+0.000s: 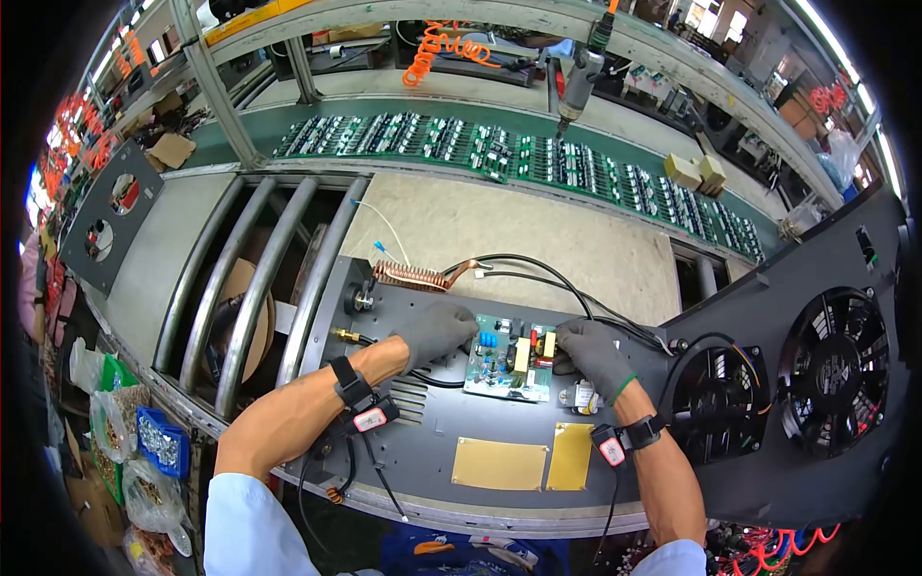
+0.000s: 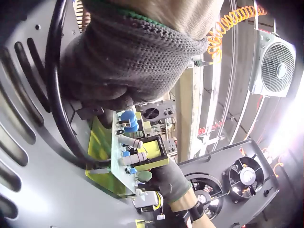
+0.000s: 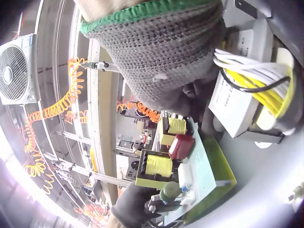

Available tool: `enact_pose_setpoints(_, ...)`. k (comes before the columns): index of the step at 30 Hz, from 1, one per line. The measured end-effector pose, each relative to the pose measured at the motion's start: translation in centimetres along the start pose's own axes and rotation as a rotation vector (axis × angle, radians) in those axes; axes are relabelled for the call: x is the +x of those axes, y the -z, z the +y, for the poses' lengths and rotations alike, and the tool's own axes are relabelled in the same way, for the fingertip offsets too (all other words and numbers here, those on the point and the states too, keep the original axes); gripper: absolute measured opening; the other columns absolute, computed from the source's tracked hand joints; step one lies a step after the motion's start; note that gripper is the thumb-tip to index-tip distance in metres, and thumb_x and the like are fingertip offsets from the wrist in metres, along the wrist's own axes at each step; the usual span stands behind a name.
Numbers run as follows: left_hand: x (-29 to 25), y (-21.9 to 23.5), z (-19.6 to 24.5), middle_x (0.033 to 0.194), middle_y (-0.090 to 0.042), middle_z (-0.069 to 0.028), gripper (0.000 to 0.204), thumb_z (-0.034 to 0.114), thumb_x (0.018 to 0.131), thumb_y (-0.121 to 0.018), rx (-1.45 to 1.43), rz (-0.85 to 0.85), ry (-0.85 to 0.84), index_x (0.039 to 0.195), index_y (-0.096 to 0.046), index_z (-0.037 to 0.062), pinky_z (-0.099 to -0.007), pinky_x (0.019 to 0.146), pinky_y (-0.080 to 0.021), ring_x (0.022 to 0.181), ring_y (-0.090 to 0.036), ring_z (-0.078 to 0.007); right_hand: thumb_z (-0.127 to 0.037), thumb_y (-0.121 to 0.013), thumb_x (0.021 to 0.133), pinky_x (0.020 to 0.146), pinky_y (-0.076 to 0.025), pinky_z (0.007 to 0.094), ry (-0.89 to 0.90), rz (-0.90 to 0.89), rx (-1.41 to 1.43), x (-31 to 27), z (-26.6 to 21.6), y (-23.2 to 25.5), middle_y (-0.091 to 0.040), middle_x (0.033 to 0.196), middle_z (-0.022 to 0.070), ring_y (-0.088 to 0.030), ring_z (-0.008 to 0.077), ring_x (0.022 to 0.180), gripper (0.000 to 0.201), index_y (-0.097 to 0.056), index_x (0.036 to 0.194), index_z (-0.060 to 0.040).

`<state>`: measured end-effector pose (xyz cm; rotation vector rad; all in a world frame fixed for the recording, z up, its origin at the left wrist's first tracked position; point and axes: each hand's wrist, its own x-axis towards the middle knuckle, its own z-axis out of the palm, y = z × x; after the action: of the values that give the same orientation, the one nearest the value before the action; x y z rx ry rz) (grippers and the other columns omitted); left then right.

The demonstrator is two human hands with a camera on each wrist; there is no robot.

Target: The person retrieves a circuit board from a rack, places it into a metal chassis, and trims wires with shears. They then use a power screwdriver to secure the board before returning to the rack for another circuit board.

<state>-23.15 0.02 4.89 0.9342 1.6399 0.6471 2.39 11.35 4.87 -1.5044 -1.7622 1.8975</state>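
A green circuit board (image 1: 507,363) with blue capacitors and yellow transformers lies on a dark grey metal chassis panel (image 1: 461,422). My gloved left hand (image 1: 461,334) grips the board's left edge, fingers curled over it. My gloved right hand (image 1: 567,350) holds its right edge beside a small white transformer (image 1: 581,394). In the left wrist view the glove (image 2: 137,52) sits above the board (image 2: 118,164), with a black cable (image 2: 57,109) looping beside it. The right wrist view shows the glove (image 3: 161,52), the transformer (image 3: 247,102) with its yellow and white wires, and the board (image 3: 202,173).
A copper coil (image 1: 423,276) and black cables (image 1: 538,274) lie behind the board. Two fans (image 1: 834,370) sit in the panel to the right. Two brass plates (image 1: 499,464) are near the front edge. Behind, a conveyor carries several green boards (image 1: 538,158) under a hanging screwdriver (image 1: 579,82).
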Motion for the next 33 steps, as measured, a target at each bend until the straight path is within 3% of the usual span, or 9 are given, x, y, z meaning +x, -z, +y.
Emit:
enact_pose_setpoints(16,0.8,1.2,0.7,0.075,-0.067,-0.0074,0.021,0.017,0.096,-0.055,-0.009,-0.118,0.071,0.087,-0.067,0.0011,-0.0293,0.047,-0.044,0.052,-0.060,-0.0136,-0.021,-0.057,0.104,0.071,-0.058,0.0269,-0.007,0.010,0.030,0.7,1.0,-0.3,-0.072,0.093,0.0083,-0.069,0.0127,0.077,0.026,-0.068,0.104,0.0024)
enact_pose_setpoints(33,0.8,1.3,1.1,0.076,-0.067,-0.0091,0.022,0.017,0.094,-0.057,0.033,-0.137,0.089,0.092,-0.068,-0.0020,-0.0304,0.050,-0.049,0.054,-0.063,-0.0156,-0.020,-0.058,0.103,0.065,-0.056,0.0262,0.001,-0.018,-0.022,0.2,0.1,-0.3,-0.070,0.083,0.0067,-0.066,0.0111,0.070,0.025,-0.069,0.096,0.0016)
